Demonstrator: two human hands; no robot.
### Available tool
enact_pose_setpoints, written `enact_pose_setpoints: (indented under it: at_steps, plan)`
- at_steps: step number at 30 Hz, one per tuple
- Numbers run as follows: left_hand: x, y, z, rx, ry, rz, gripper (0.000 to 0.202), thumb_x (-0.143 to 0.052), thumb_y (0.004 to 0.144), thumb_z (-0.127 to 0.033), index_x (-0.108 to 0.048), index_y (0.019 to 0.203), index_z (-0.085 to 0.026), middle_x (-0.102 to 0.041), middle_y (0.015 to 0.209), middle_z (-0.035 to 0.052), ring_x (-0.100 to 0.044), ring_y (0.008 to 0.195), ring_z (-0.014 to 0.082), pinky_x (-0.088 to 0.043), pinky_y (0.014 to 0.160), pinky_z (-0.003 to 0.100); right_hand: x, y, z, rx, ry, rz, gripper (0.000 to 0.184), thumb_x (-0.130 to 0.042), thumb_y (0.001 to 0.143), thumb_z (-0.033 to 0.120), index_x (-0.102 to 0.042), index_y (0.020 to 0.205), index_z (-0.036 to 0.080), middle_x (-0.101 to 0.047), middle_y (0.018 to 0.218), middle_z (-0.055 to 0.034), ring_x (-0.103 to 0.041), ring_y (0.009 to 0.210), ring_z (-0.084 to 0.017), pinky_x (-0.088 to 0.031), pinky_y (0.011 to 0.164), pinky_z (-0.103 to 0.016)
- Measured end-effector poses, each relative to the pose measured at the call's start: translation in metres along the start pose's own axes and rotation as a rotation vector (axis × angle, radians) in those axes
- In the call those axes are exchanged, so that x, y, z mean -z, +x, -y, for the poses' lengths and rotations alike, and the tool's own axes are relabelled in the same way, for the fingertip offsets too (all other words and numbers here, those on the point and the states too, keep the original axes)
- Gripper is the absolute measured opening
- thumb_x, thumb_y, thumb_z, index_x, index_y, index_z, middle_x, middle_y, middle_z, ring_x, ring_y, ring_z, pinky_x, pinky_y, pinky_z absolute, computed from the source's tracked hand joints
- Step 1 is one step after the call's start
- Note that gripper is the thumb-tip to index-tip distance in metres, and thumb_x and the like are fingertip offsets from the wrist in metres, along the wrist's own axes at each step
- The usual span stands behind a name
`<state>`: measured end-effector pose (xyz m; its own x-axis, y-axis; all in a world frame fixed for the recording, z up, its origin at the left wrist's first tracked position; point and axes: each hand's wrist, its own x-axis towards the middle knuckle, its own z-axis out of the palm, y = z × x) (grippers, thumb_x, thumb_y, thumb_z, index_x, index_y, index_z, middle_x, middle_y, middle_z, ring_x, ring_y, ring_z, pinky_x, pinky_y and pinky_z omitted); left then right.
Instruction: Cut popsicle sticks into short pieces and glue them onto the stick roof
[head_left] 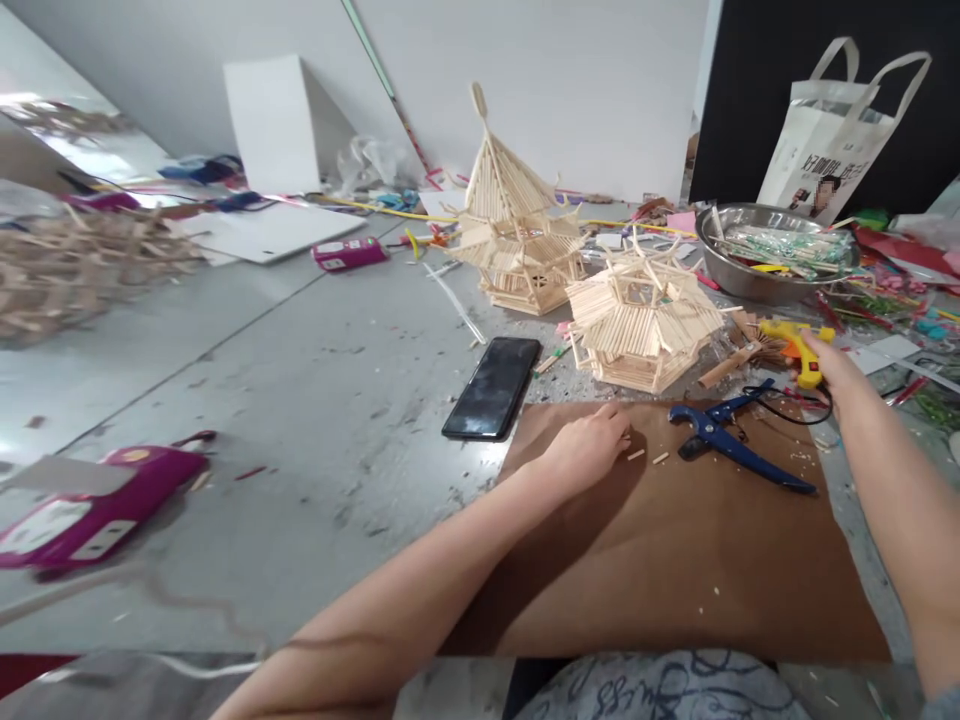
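Observation:
My left hand point(589, 448) rests on the brown sheet point(720, 570) with its fingers curled together. Whatever its fingertips pinch is hidden or too small to make out. Beside them lie short cut pieces of wooden stick point(660, 458). At the right, my right hand point(829, 362) is wrapped round a yellow hot glue gun point(810, 355) with a black cord. A blue cutter point(724, 440) with plier-like handles lies on the sheet between my hands. Just beyond stands a low stick-built pavilion model point(645, 325) with a sloping roof, its top open.
Behind it rises a taller stick pagoda point(517, 235) with a pointed roof. A black phone point(493, 388) lies left of the sheet. A metal bowl point(772, 285) of wrapped sticks and a paper bag point(832, 150) stand back right. Purple power strips point(127, 500) lie left.

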<state>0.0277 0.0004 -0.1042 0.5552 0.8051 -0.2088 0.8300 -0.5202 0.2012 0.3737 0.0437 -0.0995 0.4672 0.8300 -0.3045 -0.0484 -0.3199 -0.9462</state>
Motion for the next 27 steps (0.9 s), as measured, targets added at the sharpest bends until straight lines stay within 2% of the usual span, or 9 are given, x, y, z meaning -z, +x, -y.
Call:
enact_pose_setpoints:
  at_steps: [4,7,9,11,13,16,18,23,27]
  plan:
    - [-0.007,0.003,0.004,-0.016,-0.024,-0.045,0.025,-0.034,0.089,-0.025,-0.058,0.09,-0.018,-0.059,0.098,0.0106,-0.064,0.08,0.0227,-0.047,0.066,0.031,0.012,0.013,-0.005,-0.01,-0.268,-0.177,0.027,-0.06,0.073,0.044,-0.058,0.071,0.017,-0.057,0.053,-0.0055,-0.054,0.053,-0.019,-0.04,0.047,-0.03]
    - [-0.012,0.005,0.006,-0.022,-0.041,-0.079,0.021,-0.038,0.086,-0.023,-0.058,0.088,-0.017,-0.06,0.098,0.0109,-0.063,0.077,0.0223,-0.046,0.063,0.03,0.021,0.011,0.002,0.033,-0.591,-0.309,0.033,-0.066,0.064,0.046,-0.062,0.071,0.014,-0.064,0.074,-0.0183,-0.059,0.082,-0.032,-0.043,0.066,-0.041]
    - [-0.014,0.006,0.006,-0.026,-0.042,-0.087,0.02,-0.039,0.085,-0.021,-0.058,0.088,-0.017,-0.059,0.099,0.0116,-0.063,0.076,0.0226,-0.046,0.062,0.031,0.021,-0.002,0.01,0.142,-0.976,-0.419,0.041,-0.059,0.068,0.051,-0.065,0.078,0.012,-0.064,0.092,-0.0252,-0.056,0.095,-0.039,-0.041,0.074,-0.048]
    - [-0.014,0.006,0.005,-0.034,-0.029,-0.088,0.021,-0.037,0.086,-0.021,-0.057,0.088,-0.016,-0.059,0.101,0.0133,-0.063,0.077,0.0238,-0.046,0.063,0.032,0.012,-0.025,0.017,0.308,-1.168,-0.422,0.043,-0.047,0.077,0.051,-0.065,0.089,0.014,-0.064,0.1,-0.0223,-0.058,0.095,-0.037,-0.041,0.073,-0.046]
    - [-0.013,0.006,0.004,-0.036,-0.008,-0.076,0.022,-0.034,0.087,-0.021,-0.056,0.088,-0.014,-0.058,0.102,0.0146,-0.063,0.079,0.0245,-0.046,0.066,0.033,-0.004,-0.054,0.022,0.481,-1.221,-0.225,0.041,-0.042,0.081,0.052,-0.064,0.092,0.019,-0.067,0.091,-0.0135,-0.061,0.087,-0.029,-0.043,0.069,-0.038]
    - [-0.008,0.005,0.003,-0.012,0.001,-0.048,0.019,-0.036,0.088,-0.023,-0.052,0.09,-0.014,-0.059,0.099,0.0133,-0.063,0.082,0.0238,-0.046,0.068,0.032,-0.032,-0.099,0.019,0.498,-1.403,0.213,0.037,-0.042,0.081,0.054,-0.063,0.079,0.023,-0.068,0.078,-0.0062,-0.063,0.072,-0.023,-0.042,0.06,-0.031]
    - [-0.005,0.003,0.003,-0.005,-0.022,-0.058,0.016,-0.041,0.086,-0.026,-0.05,0.091,-0.015,-0.061,0.094,0.0116,-0.063,0.082,0.0238,-0.046,0.069,0.031,-0.046,-0.12,0.012,0.54,-1.57,0.411,0.031,-0.047,0.08,0.049,-0.063,0.077,0.022,-0.069,0.084,-0.0069,-0.064,0.077,-0.024,-0.042,0.061,-0.031]
    - [-0.001,0.001,0.006,-0.03,-0.04,-0.066,0.018,-0.048,0.083,-0.028,-0.052,0.095,-0.014,-0.062,0.096,0.0135,-0.063,0.087,0.0267,-0.047,0.072,0.034,-0.059,-0.134,-0.008,0.532,-1.819,0.512,0.024,-0.054,0.077,0.03,-0.063,0.092,0.014,-0.068,0.096,-0.0171,-0.065,0.086,-0.03,-0.045,0.066,-0.034]
    - [-0.001,-0.001,0.009,-0.021,-0.106,-0.06,0.024,-0.041,0.08,-0.01,-0.056,0.098,-0.013,-0.061,0.101,0.0162,-0.062,0.089,0.0272,-0.046,0.076,0.036,-0.057,-0.126,-0.01,0.549,-1.79,0.52,0.025,-0.048,0.076,0.021,-0.059,0.096,0.013,-0.068,0.094,-0.0175,-0.065,0.086,-0.031,-0.043,0.063,-0.033]
